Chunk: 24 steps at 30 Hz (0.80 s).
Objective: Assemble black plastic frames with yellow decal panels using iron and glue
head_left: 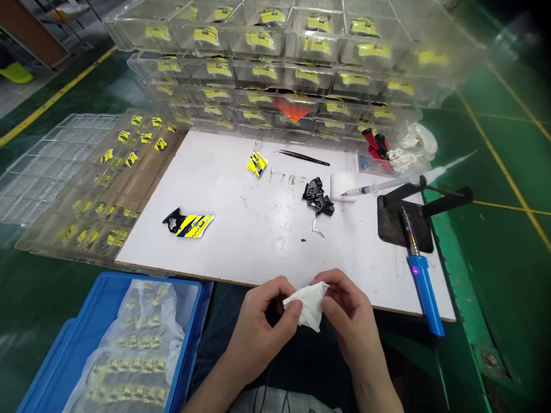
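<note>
Just past the front edge of the white board, a small folded piece of white cloth or tissue (309, 305) is held above the lap. My left hand (267, 324) pinches its left side between thumb and fingers. The fingers of my right hand (350, 315) are closed on its right edge. Further up the board lie black plastic parts (317, 197), with a thin silvery curved strip (317, 228) just below them. To the left rests a black part with a yellow and blue patterned panel (195, 225). A similar loose yellow piece (257, 164) lies near the back.
Dark tweezers (305, 158) lie at the back. On the right, a blue soldering iron (424, 292) leans on its black stand (404, 221), beside a syringe (387, 184) and white block (342, 184). Stacked clear trays (258, 57) stand behind; a blue bin (101, 287) is front left.
</note>
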### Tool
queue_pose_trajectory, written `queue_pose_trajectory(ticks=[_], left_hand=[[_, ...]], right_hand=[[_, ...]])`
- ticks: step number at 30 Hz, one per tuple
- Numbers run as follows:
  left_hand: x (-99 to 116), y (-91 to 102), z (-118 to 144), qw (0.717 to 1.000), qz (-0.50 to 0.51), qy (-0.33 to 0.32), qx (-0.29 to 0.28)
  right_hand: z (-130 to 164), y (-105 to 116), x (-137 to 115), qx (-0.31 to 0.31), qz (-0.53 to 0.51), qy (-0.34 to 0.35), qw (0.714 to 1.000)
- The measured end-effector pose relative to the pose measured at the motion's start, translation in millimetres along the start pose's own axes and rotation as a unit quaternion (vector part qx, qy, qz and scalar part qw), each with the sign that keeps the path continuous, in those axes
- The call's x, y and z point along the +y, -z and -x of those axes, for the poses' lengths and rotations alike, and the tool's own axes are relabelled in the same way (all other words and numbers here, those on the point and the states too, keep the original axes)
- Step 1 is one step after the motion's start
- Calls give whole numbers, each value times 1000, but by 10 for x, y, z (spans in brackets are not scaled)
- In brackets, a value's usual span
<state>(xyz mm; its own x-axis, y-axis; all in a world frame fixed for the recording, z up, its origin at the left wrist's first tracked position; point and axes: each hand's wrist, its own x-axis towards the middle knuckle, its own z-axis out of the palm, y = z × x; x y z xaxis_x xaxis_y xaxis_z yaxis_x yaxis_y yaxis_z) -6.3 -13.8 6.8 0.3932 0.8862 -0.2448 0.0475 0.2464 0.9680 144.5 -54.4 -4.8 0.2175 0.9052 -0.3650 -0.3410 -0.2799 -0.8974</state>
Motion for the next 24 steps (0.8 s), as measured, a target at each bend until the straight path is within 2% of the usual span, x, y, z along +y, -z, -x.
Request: queue_pose_trajectory(ticks=[3,6,9,11,13,14,16,21,24], left_hand=[[-8,23,-9,998,54,17,-30],[-13,28,-10,998,58,19,-29],[-16,28,-3,999,39,28,-17],[-21,30,1,997,62,40,-27],[-27,29,1,994,92,49,-46],[-29,26,1,992,101,47,-53],[-27,15,4,994,86,29,-55],[5,-20,29,999,-28,-27,-17],[-3,-9,41,999,-1,-26,-27]], right_hand=[[-34,11,11,7,25,-12,1000],[-62,38,66,-4,57,31,998],[-32,43,81,15,138,166,976],[0,45,62,-1,216,264,940],[19,50,39,-27,284,306,908],[22,54,30,-31,301,307,902],[19,60,23,-29,297,295,908],[-2,74,46,-63,178,199,962],[-18,87,74,-89,84,143,982]])
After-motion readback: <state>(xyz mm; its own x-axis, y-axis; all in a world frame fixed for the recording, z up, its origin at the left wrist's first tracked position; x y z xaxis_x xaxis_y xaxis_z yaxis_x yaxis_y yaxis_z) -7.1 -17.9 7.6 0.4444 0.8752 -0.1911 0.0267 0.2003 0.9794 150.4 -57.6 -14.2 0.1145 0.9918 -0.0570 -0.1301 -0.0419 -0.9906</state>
